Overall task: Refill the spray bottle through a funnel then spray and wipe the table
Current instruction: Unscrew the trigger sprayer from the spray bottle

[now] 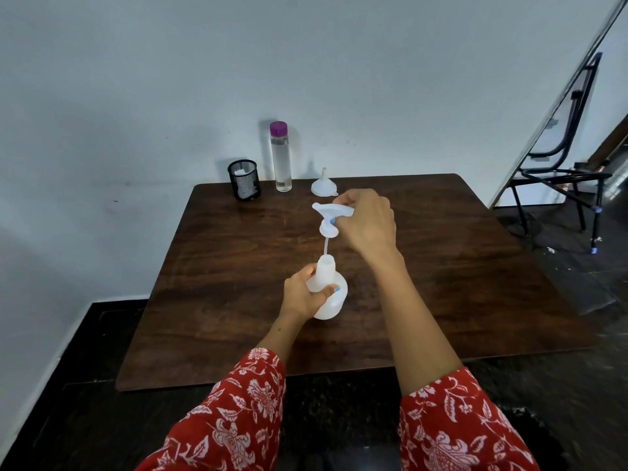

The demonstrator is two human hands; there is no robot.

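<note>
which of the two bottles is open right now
The white spray bottle in the left hand: the right hand holds its spray head lifted off. The clear bottle keeps its purple cap.

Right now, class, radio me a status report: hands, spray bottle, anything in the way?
Left hand grips spray bottle. Right hand lifts trigger head, dip tube in neck. Funnel, water bottle behind. Nothing obstructing.

Dark wooden table [441, 283] carries mesh cup [244, 179], clear bottle [281, 158], upturned funnel [324, 185], spray bottle [329, 290].
</note>
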